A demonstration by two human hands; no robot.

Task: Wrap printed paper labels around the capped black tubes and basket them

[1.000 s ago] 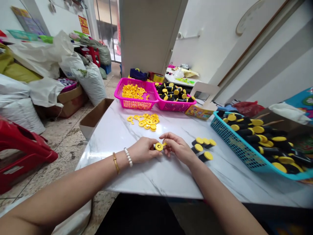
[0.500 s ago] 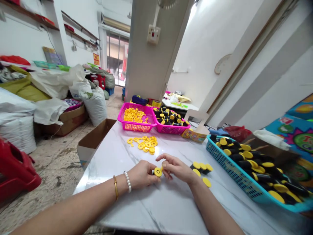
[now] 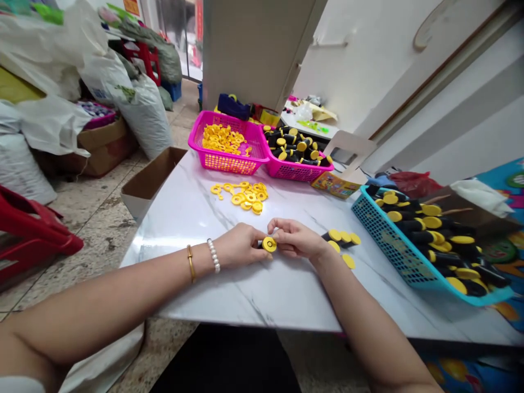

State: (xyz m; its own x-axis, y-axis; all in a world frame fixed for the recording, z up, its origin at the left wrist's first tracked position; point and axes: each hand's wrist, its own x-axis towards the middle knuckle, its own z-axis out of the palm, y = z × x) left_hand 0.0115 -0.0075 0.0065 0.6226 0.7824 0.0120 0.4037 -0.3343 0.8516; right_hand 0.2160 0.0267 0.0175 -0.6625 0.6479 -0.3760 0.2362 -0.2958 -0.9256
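Both of my hands meet over the white marble table (image 3: 262,289), pinching one small black piece with a yellow round cap (image 3: 269,244). My left hand (image 3: 238,246), with a pearl bracelet and a gold bangle on the wrist, grips it from the left. My right hand (image 3: 295,239) closes on it from the right. Just right of my right hand lie several finished black-and-yellow pieces (image 3: 341,243). A loose heap of yellow rings (image 3: 245,196) sits farther back on the table.
Two pink baskets stand at the far edge: one with yellow rings (image 3: 225,143), one with black-and-yellow pieces (image 3: 297,155). A blue basket (image 3: 409,256) full of such pieces lies at the right. An open cardboard box (image 3: 149,180), sacks and a red stool (image 3: 28,229) stand on the floor at left.
The camera tipped up and then down again. My hands stay together on the yellow-capped piece; the right fingers have curled closer around it.
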